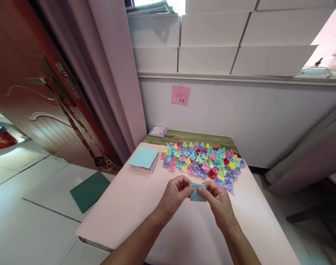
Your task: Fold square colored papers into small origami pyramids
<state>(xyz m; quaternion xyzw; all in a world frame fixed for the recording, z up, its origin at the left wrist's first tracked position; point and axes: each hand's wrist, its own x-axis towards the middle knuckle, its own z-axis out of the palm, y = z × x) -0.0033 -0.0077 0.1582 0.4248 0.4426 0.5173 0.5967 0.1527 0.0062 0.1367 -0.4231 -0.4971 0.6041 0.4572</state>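
A small folded square of light blue paper [198, 197] is held up over the near part of the table. My left hand [177, 195] pinches its left side between thumb and fingers. On the opposite side, my right hand [218, 198] grips it the same way, thumb on the front face. Just beyond my hands lies a wide patch of small folded paper pieces [201, 160] in many colours, set close together. To their left sits a stack of square paper sheets [144, 157] with a light blue one on top.
Pink paper covers most of the table [135, 206]. A small printed packet [158, 131] lies at its far left corner. On the wall behind hangs a pink note [180, 95]. A dark green board [90, 191] is on the floor at left, near a reddish door [46, 92].
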